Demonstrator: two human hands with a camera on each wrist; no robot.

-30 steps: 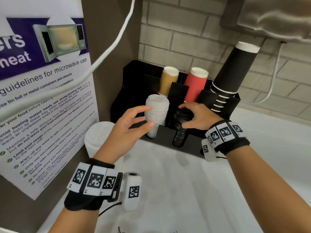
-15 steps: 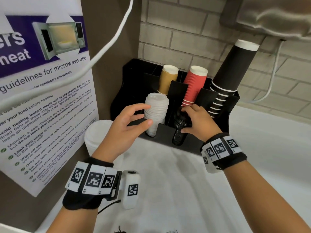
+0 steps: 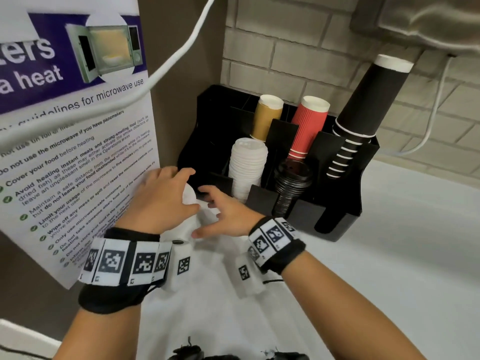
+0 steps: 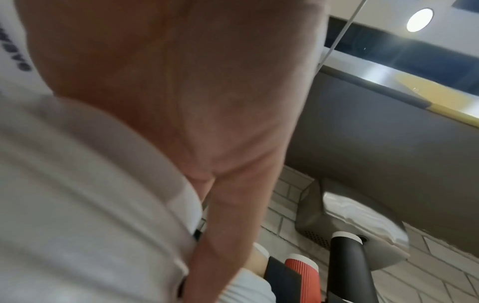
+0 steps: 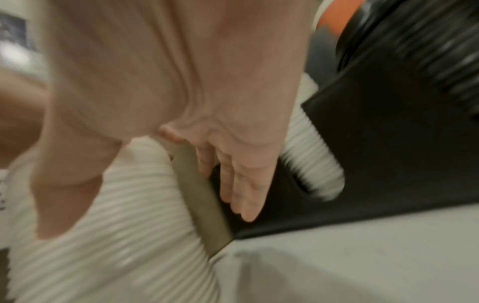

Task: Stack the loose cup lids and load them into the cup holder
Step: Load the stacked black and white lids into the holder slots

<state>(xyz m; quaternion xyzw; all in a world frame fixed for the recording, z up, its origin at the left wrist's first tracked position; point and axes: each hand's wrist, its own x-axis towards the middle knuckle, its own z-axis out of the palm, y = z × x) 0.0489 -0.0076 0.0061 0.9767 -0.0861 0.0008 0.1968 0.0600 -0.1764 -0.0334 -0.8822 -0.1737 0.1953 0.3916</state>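
At centre frame, the left hand and right hand flanked a loose stack of ribbed white plastic lids on the white counter. The left fingers curled over its top; the right fingers lay straight, spread, alongside. The black cup holder stood just right.

A shared workplace or canteen kitchenette. A printed purple-and-white wall poster pictures an open microwave and lists guidelines for microwave use. On the pale countertop, against a wall of pale glazed brick tiles, stands a black plastic compartmented cup holder stocked with nested disposable paper cups in tan, ribbed red and black, beside stacks of white and black plastic lids. White cables run along the walls.
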